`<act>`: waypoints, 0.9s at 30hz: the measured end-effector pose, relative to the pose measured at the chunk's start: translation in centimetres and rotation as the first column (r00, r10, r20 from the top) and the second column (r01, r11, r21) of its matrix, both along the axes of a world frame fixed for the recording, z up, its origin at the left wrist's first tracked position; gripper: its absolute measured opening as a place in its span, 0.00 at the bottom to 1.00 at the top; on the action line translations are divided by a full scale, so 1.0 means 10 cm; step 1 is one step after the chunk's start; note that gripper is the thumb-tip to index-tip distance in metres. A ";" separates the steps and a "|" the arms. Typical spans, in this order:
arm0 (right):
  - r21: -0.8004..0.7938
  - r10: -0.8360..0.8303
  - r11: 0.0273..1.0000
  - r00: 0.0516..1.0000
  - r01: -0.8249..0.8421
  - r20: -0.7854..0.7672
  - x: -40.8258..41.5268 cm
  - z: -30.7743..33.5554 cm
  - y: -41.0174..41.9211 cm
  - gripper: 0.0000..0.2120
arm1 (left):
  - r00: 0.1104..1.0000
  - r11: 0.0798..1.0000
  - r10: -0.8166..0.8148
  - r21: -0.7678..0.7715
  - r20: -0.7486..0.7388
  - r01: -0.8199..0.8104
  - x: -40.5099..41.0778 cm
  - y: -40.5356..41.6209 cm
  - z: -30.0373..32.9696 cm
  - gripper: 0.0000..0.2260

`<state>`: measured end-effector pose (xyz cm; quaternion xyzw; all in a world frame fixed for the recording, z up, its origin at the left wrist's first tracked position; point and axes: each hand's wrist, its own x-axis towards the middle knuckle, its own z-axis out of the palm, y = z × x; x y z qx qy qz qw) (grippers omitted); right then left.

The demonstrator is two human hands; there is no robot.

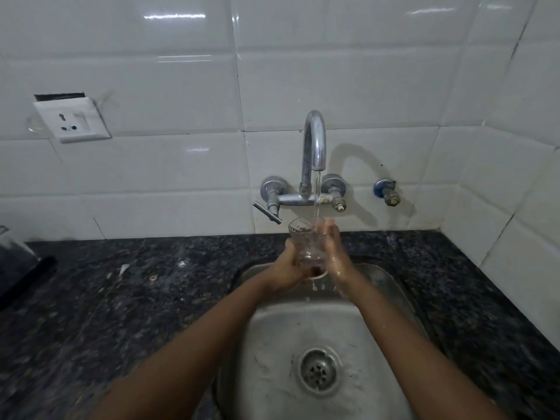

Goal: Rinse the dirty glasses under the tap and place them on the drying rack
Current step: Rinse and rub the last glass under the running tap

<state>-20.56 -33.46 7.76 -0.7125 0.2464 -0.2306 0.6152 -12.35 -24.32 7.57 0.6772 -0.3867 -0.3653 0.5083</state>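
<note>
I hold a clear glass (307, 247) between both hands over the far end of the steel sink (394, 301). My left hand (288, 268) curls around its left side and base, and my right hand (333, 253) lies against its right side with the fingers pointing up toward the rim; how tightly that one grips I cannot tell. The glass tilts with its mouth away from me, and something brown sits at its bottom. A thin stream of water (317, 198) falls from the curved tap (315, 140) onto my right fingers at the rim, and drops fall off below the glass.

The drain (318, 371) lies near me in the wet basin. The tap's lever handle (268, 213) sticks out just left of the glass, close to its rim. On the white tiled wall (181, 86), a small valve (388, 192) sits to the right of the tap and a socket (72, 119) far to the left. The dark speckled tabletop (121, 298) surrounds the sink; a dark object (21, 268) at its left edge is too cut off to identify.
</note>
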 end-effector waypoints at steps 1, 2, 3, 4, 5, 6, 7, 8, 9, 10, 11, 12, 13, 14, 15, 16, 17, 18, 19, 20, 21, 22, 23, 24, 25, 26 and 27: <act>0.114 -0.014 0.993 0.998 0.007 0.063 0.01 0.05 -0.03 0.46 | 0.998 0.999 0.037 -0.014 0.044 -0.037 -0.01 0.00 -0.02 0.32; 0.218 -0.027 0.976 0.991 -0.002 0.131 0.00 0.11 -0.07 0.38 | 0.994 0.998 0.066 -0.025 0.087 -0.064 -0.03 0.01 -0.03 0.32; 0.308 -0.041 0.951 0.982 -0.018 0.184 0.00 0.15 -0.11 0.32 | 0.984 0.997 0.080 -0.029 0.162 -0.076 -0.04 0.01 -0.03 0.32; 0.385 -0.071 0.923 0.972 -0.021 0.222 0.00 0.17 -0.13 0.28 | 0.954 0.996 0.087 -0.003 0.287 -0.089 -0.06 0.03 0.00 0.31; 0.438 -0.116 0.899 0.962 -0.005 0.248 0.04 0.15 -0.16 0.25 | 0.891 0.991 0.082 0.057 0.447 -0.120 -0.06 0.03 0.03 0.30; 0.484 -0.165 0.875 0.953 0.023 0.253 0.10 0.10 -0.18 0.23 | 0.804 0.983 0.058 0.106 0.591 -0.149 -0.07 0.05 0.09 0.30; 0.546 -0.226 0.835 0.944 0.061 0.240 0.16 0.04 -0.20 0.20 | 0.728 0.981 0.023 0.123 0.685 -0.147 -0.05 0.06 0.13 0.31; 0.626 -0.296 0.773 0.930 0.099 0.219 0.22 -0.03 -0.20 0.18 | 0.676 0.984 -0.012 0.129 0.737 -0.123 -0.03 0.07 0.18 0.32; 0.721 -0.368 0.682 0.909 0.123 0.194 0.26 -0.10 -0.23 0.16 | 0.633 0.985 -0.048 0.141 0.773 -0.098 0.00 0.09 0.20 0.34; 0.806 -0.431 0.579 0.886 0.124 0.173 0.28 -0.16 -0.27 0.16 | 0.578 0.981 -0.092 0.172 0.811 -0.086 0.04 0.11 0.22 0.35; 0.856 -0.475 0.500 0.868 0.130 0.146 0.28 -0.22 -0.32 0.19 | 0.504 0.972 -0.139 0.216 0.853 -0.097 0.06 0.14 0.24 0.36; 0.882 -0.498 0.452 0.858 0.135 0.124 0.29 -0.28 -0.36 0.22 | 0.424 0.958 -0.185 0.259 0.887 -0.123 0.08 0.16 0.24 0.36; 0.888 -0.499 0.435 0.861 0.153 0.096 0.28 -0.31 -0.38 0.23 | 0.344 0.945 -0.223 0.289 0.912 -0.152 0.08 0.19 0.24 0.36; 0.887 -0.480 0.435 0.874 0.155 0.083 0.28 -0.33 -0.36 0.24 | 0.274 0.933 -0.255 0.310 0.927 -0.180 0.07 0.21 0.24 0.36; 0.894 -0.450 0.425 0.890 0.141 0.074 0.29 -0.36 -0.33 0.24 | 0.219 0.923 -0.280 0.325 0.935 -0.205 0.07 0.24 0.23 0.36; 0.888 -0.390 0.447 0.917 0.109 0.084 0.31 -0.39 -0.30 0.24 | 0.182 0.916 -0.294 0.331 0.938 -0.228 0.07 0.27 0.23 0.36; 0.876 -0.332 0.474 0.940 0.090 0.083 0.33 -0.41 -0.26 0.22 | 0.153 0.909 -0.303 0.333 0.941 -0.249 0.08 0.29 0.21 0.37; 0.870 -0.286 0.487 0.955 0.076 0.076 0.35 -0.45 -0.23 0.18 | 0.123 0.908 -0.300 0.323 0.946 -0.268 0.08 0.32 0.20 0.37; 0.864 -0.254 0.496 0.966 0.090 0.045 0.35 -0.47 -0.21 0.16 | 0.096 0.908 -0.292 0.307 0.952 -0.283 0.07 0.36 0.19 0.37; 0.854 -0.225 0.512 0.974 0.092 0.030 0.37 -0.52 -0.18 0.14 | 0.073 0.911 -0.278 0.287 0.958 -0.296 0.07 0.39 0.17 0.38; 0.857 -0.186 0.509 0.982 0.077 0.022 0.35 -0.54 -0.12 0.13 | 0.068 0.913 -0.257 0.265 0.964 -0.310 0.06 0.41 0.17 0.38; 0.882 -0.178 0.468 0.984 0.056 0.032 0.36 -0.57 -0.09 0.12 | 0.082 0.912 -0.234 0.248 0.969 -0.327 0.07 0.43 0.16 0.38; 0.903 -0.188 0.425 0.982 0.057 0.027 0.33 -0.56 -0.09 0.13 | 0.129 0.904 -0.213 0.245 0.969 -0.350 0.08 0.46 0.15 0.39; 0.921 -0.211 0.389 0.976 0.036 0.051 0.33 -0.56 -0.11 0.14 | 0.225 0.895 -0.185 0.258 0.957 -0.365 0.10 0.49 0.13 0.40; 0.933 -0.231 0.359 0.970 0.016 0.072 0.30 -0.50 -0.12 0.15 | 0.390 0.890 -0.126 0.277 0.912 -0.361 0.14 0.51 0.09 0.41; 0.937 -0.230 0.348 0.966 -0.028 0.115 0.29 -0.43 -0.14 0.16 | 0.605 0.896 -0.015 0.279 0.796 -0.344 0.19 0.52 0.03 0.42; 0.929 -0.213 0.365 0.967 -0.053 0.139 0.28 -0.33 -0.14 0.16 | 0.804 0.907 0.118 0.267 0.583 -0.327 0.24 0.50 -0.05 0.41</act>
